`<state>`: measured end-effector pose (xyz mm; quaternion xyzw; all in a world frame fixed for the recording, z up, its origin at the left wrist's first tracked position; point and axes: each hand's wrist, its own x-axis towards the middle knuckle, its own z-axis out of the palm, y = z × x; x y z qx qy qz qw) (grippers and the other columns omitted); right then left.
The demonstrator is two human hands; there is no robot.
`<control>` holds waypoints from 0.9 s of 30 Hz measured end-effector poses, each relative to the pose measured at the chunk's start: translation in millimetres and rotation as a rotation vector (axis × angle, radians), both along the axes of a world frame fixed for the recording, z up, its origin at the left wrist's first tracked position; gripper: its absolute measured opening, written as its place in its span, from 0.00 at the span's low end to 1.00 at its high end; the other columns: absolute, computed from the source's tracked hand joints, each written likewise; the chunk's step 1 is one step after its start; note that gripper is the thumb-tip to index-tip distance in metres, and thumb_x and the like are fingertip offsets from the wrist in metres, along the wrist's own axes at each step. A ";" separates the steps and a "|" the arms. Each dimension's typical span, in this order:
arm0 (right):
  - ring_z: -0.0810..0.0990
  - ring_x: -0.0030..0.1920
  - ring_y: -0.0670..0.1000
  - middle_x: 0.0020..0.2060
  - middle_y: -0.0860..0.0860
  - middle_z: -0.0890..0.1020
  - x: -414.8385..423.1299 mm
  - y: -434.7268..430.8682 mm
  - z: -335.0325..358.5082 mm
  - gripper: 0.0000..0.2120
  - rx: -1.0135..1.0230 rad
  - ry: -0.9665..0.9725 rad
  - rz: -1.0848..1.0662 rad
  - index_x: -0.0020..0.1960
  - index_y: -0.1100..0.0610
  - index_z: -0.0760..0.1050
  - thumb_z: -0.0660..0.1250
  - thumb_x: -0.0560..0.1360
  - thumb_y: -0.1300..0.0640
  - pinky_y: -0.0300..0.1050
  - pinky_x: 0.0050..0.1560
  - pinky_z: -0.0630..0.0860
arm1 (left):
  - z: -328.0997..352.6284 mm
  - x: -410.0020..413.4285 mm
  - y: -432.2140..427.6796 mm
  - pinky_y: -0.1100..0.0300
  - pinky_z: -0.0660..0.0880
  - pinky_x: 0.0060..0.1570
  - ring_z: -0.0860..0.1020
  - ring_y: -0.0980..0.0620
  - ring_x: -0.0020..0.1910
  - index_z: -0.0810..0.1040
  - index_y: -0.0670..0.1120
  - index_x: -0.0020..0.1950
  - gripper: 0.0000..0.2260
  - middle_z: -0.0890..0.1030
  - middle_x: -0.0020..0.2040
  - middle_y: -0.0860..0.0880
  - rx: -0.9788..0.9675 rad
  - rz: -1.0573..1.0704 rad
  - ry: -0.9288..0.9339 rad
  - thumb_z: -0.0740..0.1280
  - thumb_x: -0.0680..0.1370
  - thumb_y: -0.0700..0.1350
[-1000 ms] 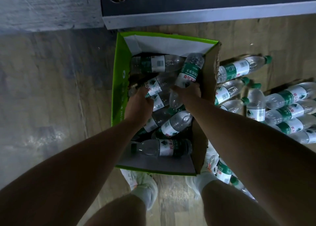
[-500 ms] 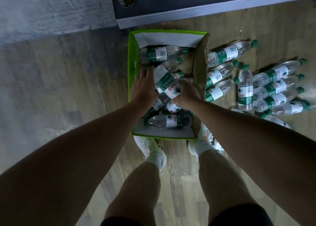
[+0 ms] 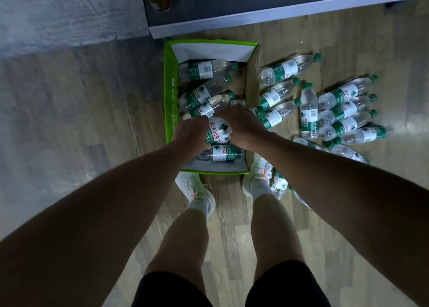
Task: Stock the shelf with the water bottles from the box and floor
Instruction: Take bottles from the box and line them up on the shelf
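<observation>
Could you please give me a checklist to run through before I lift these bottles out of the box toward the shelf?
1. Grip: left hand and right hand both curl round the labelled bottle between them: ok.
2. Number of bottles in the grip: cannot tell, the hands cover them.
3. Held bottle's cap: cannot tell, hidden.
4. Route: the shelf edge lies just beyond the box: ok.
5. Footing: a floor bottle lies right beside the right shoe: not ok.
</observation>
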<state>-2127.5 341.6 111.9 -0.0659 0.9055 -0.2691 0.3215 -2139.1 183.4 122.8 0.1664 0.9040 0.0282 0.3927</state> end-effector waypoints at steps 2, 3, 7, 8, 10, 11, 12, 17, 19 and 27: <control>0.71 0.68 0.54 0.66 0.53 0.75 4.9 5.1 12.1 0.31 -0.028 0.013 -0.107 0.70 0.55 0.71 0.69 0.69 0.71 0.45 0.64 0.68 | 11.4 1.4 1.5 0.52 0.76 0.52 0.79 0.42 0.56 0.73 0.40 0.61 0.25 0.79 0.57 0.41 0.011 0.055 0.009 0.76 0.70 0.49; 0.72 0.66 0.55 0.67 0.53 0.74 7.0 6.9 18.3 0.29 -0.043 0.039 -0.223 0.71 0.55 0.69 0.68 0.71 0.67 0.44 0.62 0.69 | 17.8 1.3 1.7 0.52 0.76 0.51 0.79 0.42 0.55 0.74 0.40 0.60 0.24 0.79 0.57 0.41 0.013 0.094 0.008 0.76 0.70 0.49; 0.74 0.57 0.51 0.60 0.52 0.75 1.1 14.1 58.6 0.24 -0.082 0.071 -0.833 0.69 0.59 0.68 0.68 0.75 0.57 0.39 0.52 0.71 | 45.4 -0.7 5.2 0.49 0.76 0.52 0.77 0.41 0.56 0.71 0.39 0.61 0.26 0.76 0.58 0.40 0.054 0.315 0.027 0.77 0.70 0.49; 0.74 0.56 0.50 0.58 0.51 0.76 -3.8 15.7 68.5 0.25 -0.108 -0.019 -0.984 0.68 0.60 0.69 0.70 0.75 0.53 0.38 0.51 0.70 | 53.7 -1.3 7.7 0.49 0.76 0.52 0.77 0.41 0.56 0.71 0.39 0.61 0.27 0.76 0.58 0.40 0.065 0.370 0.048 0.77 0.70 0.49; 0.79 0.55 0.53 0.55 0.54 0.80 -16.4 16.3 88.0 0.27 -0.185 -0.232 -1.174 0.61 0.62 0.73 0.72 0.72 0.44 0.45 0.52 0.76 | 72.2 -3.4 15.4 0.48 0.76 0.52 0.77 0.40 0.56 0.71 0.39 0.61 0.28 0.76 0.58 0.40 0.090 0.468 0.090 0.77 0.69 0.50; 0.82 0.51 0.55 0.51 0.56 0.82 -21.9 15.5 97.3 0.26 -0.233 -0.316 -1.204 0.54 0.61 0.75 0.73 0.70 0.41 0.50 0.50 0.80 | 81.5 -3.8 20.7 0.47 0.76 0.52 0.77 0.39 0.56 0.71 0.39 0.62 0.28 0.76 0.58 0.39 0.109 0.503 0.109 0.76 0.69 0.51; 0.83 0.47 0.56 0.46 0.56 0.82 -28.5 14.4 107.1 0.26 -0.281 -0.374 -1.221 0.49 0.60 0.75 0.74 0.68 0.39 0.53 0.46 0.82 | 91.0 -4.9 26.8 0.47 0.76 0.52 0.77 0.39 0.56 0.70 0.39 0.63 0.29 0.76 0.58 0.39 0.128 0.523 0.134 0.76 0.69 0.51; 0.84 0.44 0.56 0.50 0.58 0.82 -54.1 16.8 163.5 0.35 -0.449 -0.410 -1.356 0.56 0.63 0.75 0.80 0.60 0.41 0.56 0.39 0.83 | 145.3 -5.5 60.1 0.50 0.75 0.53 0.77 0.42 0.59 0.69 0.41 0.65 0.31 0.77 0.60 0.42 0.127 0.467 0.222 0.76 0.69 0.54; 0.82 0.45 0.55 0.49 0.57 0.81 -60.4 24.9 184.4 0.27 -0.468 -0.367 -1.401 0.53 0.61 0.74 0.81 0.63 0.48 0.56 0.43 0.83 | 168.3 -3.8 72.9 0.50 0.75 0.53 0.77 0.43 0.59 0.69 0.41 0.66 0.32 0.77 0.62 0.43 0.145 0.455 0.243 0.76 0.70 0.54; 0.83 0.47 0.55 0.50 0.55 0.82 -73.2 47.6 286.1 0.33 -0.443 -0.112 -1.253 0.59 0.59 0.75 0.81 0.60 0.47 0.55 0.44 0.83 | 259.1 -9.1 98.7 0.48 0.76 0.52 0.75 0.42 0.58 0.71 0.41 0.63 0.32 0.75 0.60 0.42 0.449 0.768 0.312 0.79 0.64 0.48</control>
